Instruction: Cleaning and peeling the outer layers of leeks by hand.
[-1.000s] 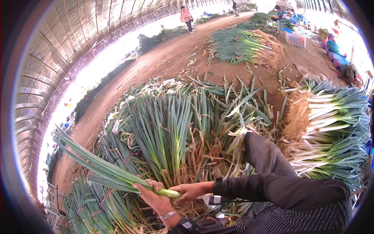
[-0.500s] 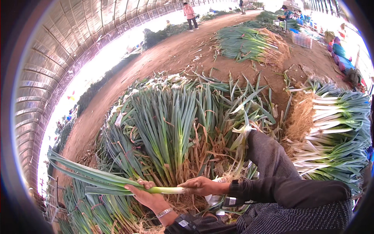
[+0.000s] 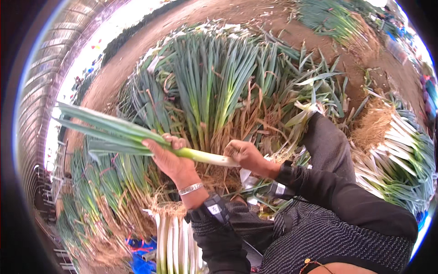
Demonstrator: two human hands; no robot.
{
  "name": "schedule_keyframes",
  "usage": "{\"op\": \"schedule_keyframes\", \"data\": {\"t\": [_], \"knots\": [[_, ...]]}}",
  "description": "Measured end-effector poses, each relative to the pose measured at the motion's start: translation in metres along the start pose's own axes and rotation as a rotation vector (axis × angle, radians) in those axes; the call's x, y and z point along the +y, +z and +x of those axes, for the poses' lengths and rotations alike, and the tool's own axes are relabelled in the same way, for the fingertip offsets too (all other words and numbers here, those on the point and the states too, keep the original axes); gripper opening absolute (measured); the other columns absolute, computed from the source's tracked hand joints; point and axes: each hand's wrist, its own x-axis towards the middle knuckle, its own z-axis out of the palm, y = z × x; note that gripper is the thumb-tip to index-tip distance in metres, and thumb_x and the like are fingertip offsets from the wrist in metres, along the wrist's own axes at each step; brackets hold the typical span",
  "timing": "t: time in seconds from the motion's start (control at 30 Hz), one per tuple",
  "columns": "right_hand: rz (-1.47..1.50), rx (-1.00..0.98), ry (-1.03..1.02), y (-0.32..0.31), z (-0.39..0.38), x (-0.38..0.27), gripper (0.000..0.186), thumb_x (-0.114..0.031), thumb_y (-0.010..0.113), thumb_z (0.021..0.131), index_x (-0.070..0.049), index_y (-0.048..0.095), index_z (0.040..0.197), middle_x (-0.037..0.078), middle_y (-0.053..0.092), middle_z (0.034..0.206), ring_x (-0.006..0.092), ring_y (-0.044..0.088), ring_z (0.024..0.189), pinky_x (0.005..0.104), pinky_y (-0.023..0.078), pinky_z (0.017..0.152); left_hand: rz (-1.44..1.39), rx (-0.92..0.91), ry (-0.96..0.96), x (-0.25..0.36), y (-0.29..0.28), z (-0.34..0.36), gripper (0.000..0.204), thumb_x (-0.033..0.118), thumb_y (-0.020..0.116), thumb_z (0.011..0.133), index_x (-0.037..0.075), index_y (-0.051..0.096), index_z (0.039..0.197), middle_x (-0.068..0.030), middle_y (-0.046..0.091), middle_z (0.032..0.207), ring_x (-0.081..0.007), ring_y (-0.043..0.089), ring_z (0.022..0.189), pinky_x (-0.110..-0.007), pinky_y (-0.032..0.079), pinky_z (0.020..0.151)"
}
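Note:
A long green onion (image 3: 207,157) lies across in front of me, its green leaves fanning up to the left. My left hand (image 3: 173,157) is wrapped round it where leaves meet stalk. At the white lower end my right hand (image 3: 245,155) is closed, its fingers pressed on the stalk; the root tip is hidden by that hand. Behind the hands stands a thick heap of unpeeled green onions (image 3: 200,86) with dry brown outer leaves. Below my left wrist is a bunch of clean white stalks (image 3: 178,242) with roots toward the heap.
Trimmed green onions (image 3: 397,150) are piled at the right, past my bent knee (image 3: 326,141). More untrimmed bundles (image 3: 109,192) lie at the left. A further bundle (image 3: 333,23) rests on the dirt floor (image 3: 255,18) at the far right. Blue plastic (image 3: 143,262) shows at lower left.
The view has tipped downward, bringing the white-stalked bunch into sight. Both hands still hold the green onion, which now slants more; my right hand has turned into a tighter grip near its end.

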Motion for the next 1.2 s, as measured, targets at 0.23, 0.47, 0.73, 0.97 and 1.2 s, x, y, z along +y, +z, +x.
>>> {"op": "schedule_keyframes", "data": {"t": [0.23, 0.47, 0.73, 0.97, 1.2], "knots": [[0.373, -0.243, 0.141, -0.013, 0.000, -0.008, 0.031, -0.029, 0.045, 0.103, -0.002, 0.059, 0.097, 0.002, 0.061, 0.089, 0.0075, 0.055, 0.082, 0.0240, 0.046, 0.074, -0.018, -0.027, -0.043, 0.003, -0.002, -0.004, 0.059, 0.056, 0.063, 0.085, 0.011, 0.050, 0.121, 0.0002, 0.052, 0.068, -0.0081, 0.044, 0.049, -0.023, 0.036, 0.049], [-0.265, -0.272, -0.165, 0.027, 0.013, -0.052, 0.038, -0.027, 0.067, 0.088, -0.006, 0.059, 0.119, 0.012, 0.065, 0.098, 0.0230, 0.065, 0.088, 0.0345, 0.050, 0.078, 0.012, -0.015, -0.079, 0.002, 0.002, -0.008, 0.046, 0.056, 0.053, 0.092, 0.015, 0.052, 0.112, 0.0022, 0.050, 0.068, -0.0073, 0.043, 0.050, -0.024, 0.034, 0.050], [-0.462, -0.179, -0.111, 0.042, 0.029, -0.023, 0.030, -0.025, 0.073, 0.080, -0.006, 0.062, 0.100, 0.019, 0.066, 0.079, 0.0381, 0.065, 0.074, 0.0424, 0.051, 0.065, 0.077, 0.056, -0.083, -0.005, -0.001, -0.008, 0.063, 0.056, 0.075, 0.075, 0.007, 0.053, 0.107, -0.0006, 0.050, 0.065, -0.0097, 0.045, 0.050, -0.025, 0.036, 0.047], [-0.739, -0.106, -0.362, -0.010, -0.014, 0.053, 0.025, -0.032, 0.070, 0.084, -0.009, 0.060, 0.083, 0.009, 0.062, 0.067, 0.0262, 0.063, 0.056, 0.0377, 0.050, 0.052, 0.059, 0.156, -0.036, 0.015, -0.012, -0.004, 0.064, 0.057, 0.073, 0.075, 0.006, 0.053, 0.108, 0.0020, 0.051, 0.064, -0.0059, 0.046, 0.049, -0.022, 0.040, 0.046], [-0.689, -0.170, -0.190, -0.062, -0.048, 0.068, 0.027, -0.034, 0.071, 0.083, -0.010, 0.062, 0.092, 0.010, 0.066, 0.081, 0.0290, 0.066, 0.074, 0.0372, 0.052, 0.063, -0.036, 0.053, -0.051, 0.032, -0.021, 0.006, 0.054, 0.058, 0.059, 0.085, 0.011, 0.055, 0.111, 0.0028, 0.051, 0.068, -0.0058, 0.041, 0.052, -0.021, 0.034, 0.050]]}}
